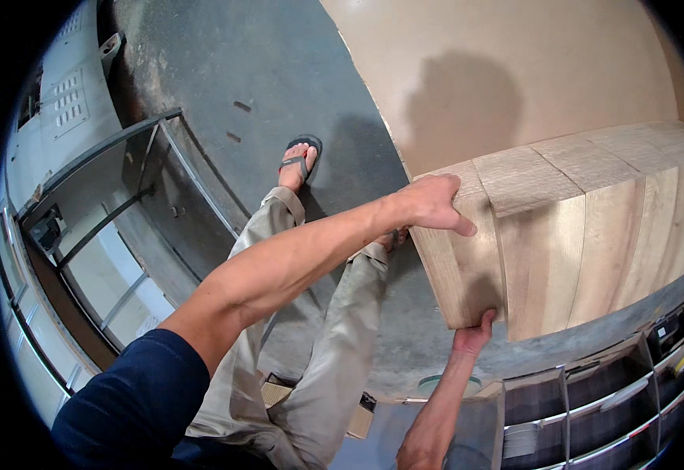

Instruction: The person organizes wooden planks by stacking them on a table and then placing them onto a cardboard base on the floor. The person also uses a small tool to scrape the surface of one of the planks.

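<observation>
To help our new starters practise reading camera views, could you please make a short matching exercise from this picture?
Column one:
1. Left hand
2. Right hand
3. Sleeve
4. Trousers

Column two:
A. Beige, with turned-up cuffs
B. At the lower edge of the nearest wooden board
C. Navy blue
D. At the upper part of that same board

Right pairs: 1-D, 2-B, 3-C, 4-A.
</observation>
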Demonstrator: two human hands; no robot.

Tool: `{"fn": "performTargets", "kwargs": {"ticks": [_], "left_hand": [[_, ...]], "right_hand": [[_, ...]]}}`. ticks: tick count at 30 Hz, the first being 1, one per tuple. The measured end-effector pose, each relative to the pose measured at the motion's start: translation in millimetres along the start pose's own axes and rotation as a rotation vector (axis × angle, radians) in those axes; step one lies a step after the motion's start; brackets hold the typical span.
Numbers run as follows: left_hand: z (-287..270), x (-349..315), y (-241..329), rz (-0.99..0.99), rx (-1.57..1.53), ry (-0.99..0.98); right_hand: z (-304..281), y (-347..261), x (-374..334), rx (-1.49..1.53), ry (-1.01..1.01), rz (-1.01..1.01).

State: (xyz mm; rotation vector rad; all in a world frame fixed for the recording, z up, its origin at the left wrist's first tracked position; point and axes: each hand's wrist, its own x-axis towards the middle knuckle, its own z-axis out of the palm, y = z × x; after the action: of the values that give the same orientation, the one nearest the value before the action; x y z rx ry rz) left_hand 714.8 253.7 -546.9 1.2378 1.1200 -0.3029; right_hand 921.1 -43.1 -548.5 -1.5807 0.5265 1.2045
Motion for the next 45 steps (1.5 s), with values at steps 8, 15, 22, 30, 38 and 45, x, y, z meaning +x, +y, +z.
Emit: {"fn": "performTargets", "kwargs": {"ticks": [8, 15, 22, 30, 38, 45], "left_hand": [[2, 1, 0, -0.02, -0.007, 0.01], [9, -34, -30, 0.117, -0.312, 0.409], [94, -64, -55, -0.171, -1.505, 0.33], [103, -53, -47, -0.034, -1.573, 0.211], [115, -29, -104, -0.354, -1.939, 0.415], [111, 19, -74, -0.485, -1.792, 0.418]], "right_hand": [[-3, -4, 1, -0.004, -0.063, 0.02], [11, 12, -27, 0.006, 0.002, -0.005], [11, 38, -44, 0.161, 0.092, -0.036], [14, 29, -33, 0.1, 0.07, 0.035], [11, 21, -24, 0.0, -0.025, 0.019], [9, 14, -27, -0.14, -0.011, 0.005]]}}
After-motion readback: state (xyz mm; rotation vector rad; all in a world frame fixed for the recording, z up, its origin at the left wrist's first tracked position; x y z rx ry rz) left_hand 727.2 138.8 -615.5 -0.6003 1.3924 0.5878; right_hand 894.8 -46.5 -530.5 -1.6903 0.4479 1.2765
